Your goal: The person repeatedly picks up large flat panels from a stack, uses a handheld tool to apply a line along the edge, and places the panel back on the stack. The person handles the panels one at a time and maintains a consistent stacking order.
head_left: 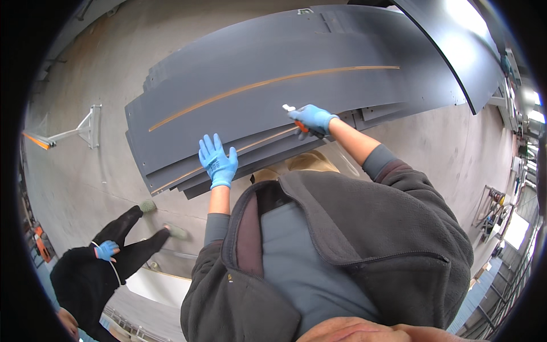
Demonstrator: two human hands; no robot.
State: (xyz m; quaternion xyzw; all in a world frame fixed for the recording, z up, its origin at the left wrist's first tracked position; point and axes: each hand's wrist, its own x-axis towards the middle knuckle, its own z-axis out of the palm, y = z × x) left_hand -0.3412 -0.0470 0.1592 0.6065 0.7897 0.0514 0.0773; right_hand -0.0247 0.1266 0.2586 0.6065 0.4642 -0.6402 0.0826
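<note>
Grey panel stack edge, left hand fingers apart, right hand clamped on marker

There is just one view. The camera sits on the person's head and looks straight down, past the chest of the grey jacket, at the dark panels and the concrete floor below. The wide lens bends straight edges near the rim.
</note>
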